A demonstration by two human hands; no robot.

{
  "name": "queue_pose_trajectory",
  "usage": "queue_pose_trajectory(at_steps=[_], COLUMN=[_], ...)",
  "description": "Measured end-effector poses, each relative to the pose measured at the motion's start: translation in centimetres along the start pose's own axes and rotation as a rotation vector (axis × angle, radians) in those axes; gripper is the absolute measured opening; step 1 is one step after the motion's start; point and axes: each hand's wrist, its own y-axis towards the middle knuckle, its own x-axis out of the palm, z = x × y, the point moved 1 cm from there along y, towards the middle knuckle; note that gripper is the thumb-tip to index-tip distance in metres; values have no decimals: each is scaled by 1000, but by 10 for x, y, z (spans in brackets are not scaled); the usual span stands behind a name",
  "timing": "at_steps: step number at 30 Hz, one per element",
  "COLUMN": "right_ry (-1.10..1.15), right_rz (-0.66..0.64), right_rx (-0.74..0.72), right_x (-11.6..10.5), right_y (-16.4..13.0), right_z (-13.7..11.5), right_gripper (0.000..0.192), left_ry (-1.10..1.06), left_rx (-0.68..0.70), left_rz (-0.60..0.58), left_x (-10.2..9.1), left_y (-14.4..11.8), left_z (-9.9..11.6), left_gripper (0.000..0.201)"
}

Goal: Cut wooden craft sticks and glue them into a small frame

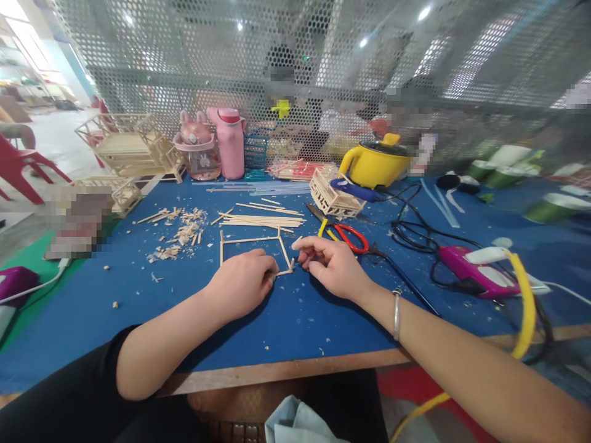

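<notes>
The person leans over the blue tabletop (138,295), both forearms resting on it. The left hand (244,280) lies curled, knuckles up, over the near edge of a square stick frame (252,252), its fingertips pressed down at the frame's near right corner. The right hand (330,264) sits just at three o'clock of that corner, fingers bent inward and pressed together around the same joint, with a small stick end showing by the fingertips; whether it truly pinches the stick I cannot tell. The frame lies flat at the middle of the tabletop. At twelve o'clock of it lies a bundle of loose sticks (263,218), and at ten o'clock a scatter of wood scraps (178,237). Red-handled scissors (351,237) lie at one o'clock of the right hand, with a small stick crate (330,197) beyond them and a yellow pot (373,163) farther back. A pink glue gun (475,271) rests at three o'clock.
</notes>
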Motion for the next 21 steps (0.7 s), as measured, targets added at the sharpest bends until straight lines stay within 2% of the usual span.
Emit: queue_pose_trajectory(at_steps=[7,11,14,18,21], right_ry=[-118,-111,-66,1,-9], right_rz=[-26,-21,15,65,155], right_rx=[-52,-40,1,137,125], right_x=[-1,-1,-1,1,-1], right_y=[2,1,2,5,7], right_z=[-6,-8,-4,4,4], right_gripper=[24,16,17,22,18], left_ry=[-2,-5,0,54,59], left_rx=[0,11,18,18,16], left_rz=[-2,-1,-5,-3,0], left_x=[0,0,-1,-2,-2], left_y=[0,0,-1,-2,-1], left_z=[1,1,1,4,5], left_gripper=[22,22,22,23,23])
